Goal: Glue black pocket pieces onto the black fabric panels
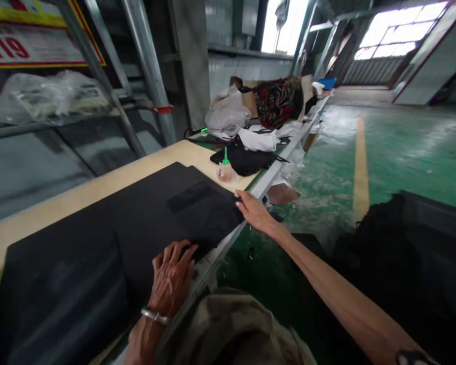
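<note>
A dark navy piece of cloth [207, 215] lies on larger black sheets [137, 213] spread over the pale table. My right hand [253, 210] pinches the far right corner of this cloth, thumb and index finger together at the table's edge. Resting at the cloth's near edge, my left hand [173, 274] has its fingers apart and slightly bent, tips touching the dark fabric; a bracelet is on its wrist. Another dark cloth [68, 294] lies on the sheets to the left. A small bottle with a green nozzle [226, 171] stands just beyond the sheets.
Farther along the table are a black cloth bundle [245, 158], white cloth [257, 139], a plastic bag [228, 112] and patterned fabric [279, 101]. Metal posts [150, 66] rise along the left side. Dark material [414, 263] is piled on the right over the green floor [414, 157].
</note>
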Available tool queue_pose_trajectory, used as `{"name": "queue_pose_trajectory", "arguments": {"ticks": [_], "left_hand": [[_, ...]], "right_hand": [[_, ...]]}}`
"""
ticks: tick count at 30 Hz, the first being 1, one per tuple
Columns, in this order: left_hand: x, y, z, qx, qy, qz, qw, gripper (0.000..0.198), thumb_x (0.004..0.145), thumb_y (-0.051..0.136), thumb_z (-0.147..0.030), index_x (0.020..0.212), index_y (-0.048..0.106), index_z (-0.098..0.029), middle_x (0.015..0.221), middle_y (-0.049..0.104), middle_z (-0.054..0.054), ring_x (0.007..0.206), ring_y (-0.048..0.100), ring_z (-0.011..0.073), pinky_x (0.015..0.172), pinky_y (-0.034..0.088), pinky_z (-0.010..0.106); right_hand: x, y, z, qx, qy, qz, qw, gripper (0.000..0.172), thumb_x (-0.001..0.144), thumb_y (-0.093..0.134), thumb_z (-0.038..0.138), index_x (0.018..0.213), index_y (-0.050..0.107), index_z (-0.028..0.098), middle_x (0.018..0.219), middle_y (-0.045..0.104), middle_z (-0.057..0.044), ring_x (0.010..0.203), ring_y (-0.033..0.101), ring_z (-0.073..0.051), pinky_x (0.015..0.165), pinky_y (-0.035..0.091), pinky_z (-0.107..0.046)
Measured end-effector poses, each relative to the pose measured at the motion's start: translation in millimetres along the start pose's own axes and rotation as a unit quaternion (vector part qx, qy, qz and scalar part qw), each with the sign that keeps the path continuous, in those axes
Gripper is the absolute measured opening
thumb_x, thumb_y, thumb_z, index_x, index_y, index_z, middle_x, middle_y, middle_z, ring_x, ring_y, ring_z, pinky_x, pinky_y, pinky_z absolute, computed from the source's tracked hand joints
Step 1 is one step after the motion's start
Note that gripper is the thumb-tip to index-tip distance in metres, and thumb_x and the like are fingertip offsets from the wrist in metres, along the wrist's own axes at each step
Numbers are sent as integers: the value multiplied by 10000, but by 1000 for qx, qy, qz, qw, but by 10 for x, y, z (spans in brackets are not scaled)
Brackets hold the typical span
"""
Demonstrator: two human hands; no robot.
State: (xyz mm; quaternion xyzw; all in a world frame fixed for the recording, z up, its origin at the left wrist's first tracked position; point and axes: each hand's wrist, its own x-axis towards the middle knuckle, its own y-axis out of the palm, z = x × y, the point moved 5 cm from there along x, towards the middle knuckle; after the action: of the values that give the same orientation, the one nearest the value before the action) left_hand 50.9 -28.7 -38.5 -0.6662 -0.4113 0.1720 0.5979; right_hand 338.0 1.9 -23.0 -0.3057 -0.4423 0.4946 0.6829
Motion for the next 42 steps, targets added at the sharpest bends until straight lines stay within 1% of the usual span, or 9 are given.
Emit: {"name": "queue_pose_trajectory", "arguments": {"ticks": [3,5,10,17,28,33,36,39,42], "left_hand": [[2,5,10,-1,-2,2,1000,382,956,415,-236,1279,592,-338,1324,585,36,1209,483,252,915,400,455],[1,14,21,-1,-1,3,1000,383,958,409,-243,1283,590,-337,1327,583,35,1210,485,252,917,402,453],[-1,21,37,5,5,-2,1000,383,955,413,-250,1277,598,-341,1321,587,33,1201,496,254,920,409,457],[1,-9,4,4,4,0,1000,385,954,409,-236,1270,610,-325,1311,591,53,1183,499,255,923,418,455],[-2,-1,9,-3,-4,2,1000,384,955,405,-223,1268,600,-330,1313,584,41,1193,495,251,924,406,458],[1,-32,-26,-4,1,-9,1000,371,956,413,-228,1255,613,-320,1302,592,45,1189,497,254,926,407,459],[4,-19,-11,-5,-1,-8,1000,374,954,415,-231,1254,620,-317,1295,596,55,1181,497,255,915,418,454],[3,-7,3,-13,-3,-10,1000,372,953,421,-230,1252,623,-317,1297,595,56,1186,490,254,916,422,452],[1,1,7,-17,-2,-13,1000,374,948,423,-218,1246,626,-318,1298,596,52,1182,494,253,925,423,460]], "right_hand": [[-42,-194,-266,24,58,7,998,373,929,443,217,1270,571,139,962,722,-87,862,672,-204,823,506,-324],[-109,-228,-327,38,66,20,997,318,913,480,213,1195,613,149,868,726,-58,779,669,-189,755,495,-291],[-201,-161,-263,60,71,9,996,254,887,556,226,1121,635,166,820,724,-31,750,670,-169,707,471,-258],[-162,-65,-113,56,74,6,996,332,831,631,227,1158,607,173,820,714,-17,743,651,-172,702,447,-266],[-169,10,-220,153,75,-11,985,287,783,582,200,1064,627,165,688,634,22,654,591,-141,648,424,-242],[-209,16,-155,31,76,22,996,339,816,562,173,1153,594,166,753,655,-10,721,614,-177,700,449,-279],[-265,-28,-81,-65,52,-8,997,351,840,536,166,1188,584,155,950,664,-86,894,622,-225,796,480,-332],[-309,-95,83,-77,-9,-67,995,306,892,461,167,1163,604,162,1124,623,-127,1058,586,-251,919,483,-393],[-299,-54,351,-32,-97,-66,993,342,965,388,221,1230,601,182,1273,590,-121,1206,536,-238,1050,436,-423]]}}
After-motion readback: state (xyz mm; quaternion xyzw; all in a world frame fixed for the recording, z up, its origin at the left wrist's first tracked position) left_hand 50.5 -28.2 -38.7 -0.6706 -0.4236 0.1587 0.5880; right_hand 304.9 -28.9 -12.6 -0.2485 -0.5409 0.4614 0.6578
